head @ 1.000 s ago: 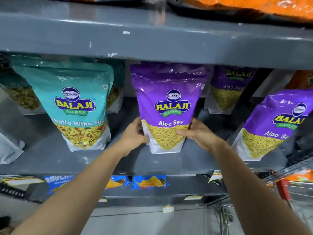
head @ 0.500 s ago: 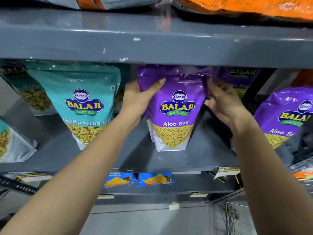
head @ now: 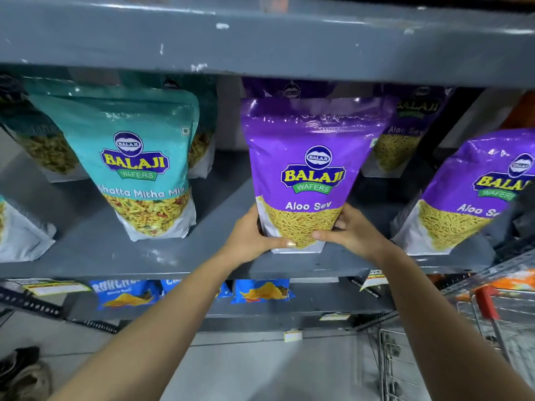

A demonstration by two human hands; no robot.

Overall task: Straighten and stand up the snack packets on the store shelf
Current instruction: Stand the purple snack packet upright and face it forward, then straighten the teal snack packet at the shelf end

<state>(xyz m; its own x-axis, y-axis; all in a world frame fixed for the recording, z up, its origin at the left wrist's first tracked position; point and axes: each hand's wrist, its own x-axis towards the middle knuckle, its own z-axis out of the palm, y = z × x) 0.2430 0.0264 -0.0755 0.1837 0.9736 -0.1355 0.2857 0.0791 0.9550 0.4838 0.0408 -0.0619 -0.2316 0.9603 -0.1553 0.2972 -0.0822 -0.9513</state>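
Observation:
A purple Aloo Sev packet (head: 311, 157) stands upright at the middle of the grey shelf (head: 202, 256). My left hand (head: 252, 238) grips its lower left corner and my right hand (head: 351, 233) grips its lower right corner, thumbs across the front. To the left stands a teal Khatta Mitha Mix packet (head: 136, 163), upright. At the right a second purple Aloo Sev packet (head: 469, 195) leans to the left. More purple packets (head: 402, 134) and teal packets (head: 43, 143) stand behind in the back row.
The upper shelf board (head: 260, 44) hangs close above the packet tops. Blue snack packets (head: 260, 290) lie on the shelf below. A metal shopping trolley with a red handle (head: 486, 302) stands at the lower right. A white-bottomed packet (head: 20, 233) sits at the far left.
Both hands slid from the upper sides of the middle purple packet down to its bottom corners. The packet now stands straighter and nearer the front of the shelf.

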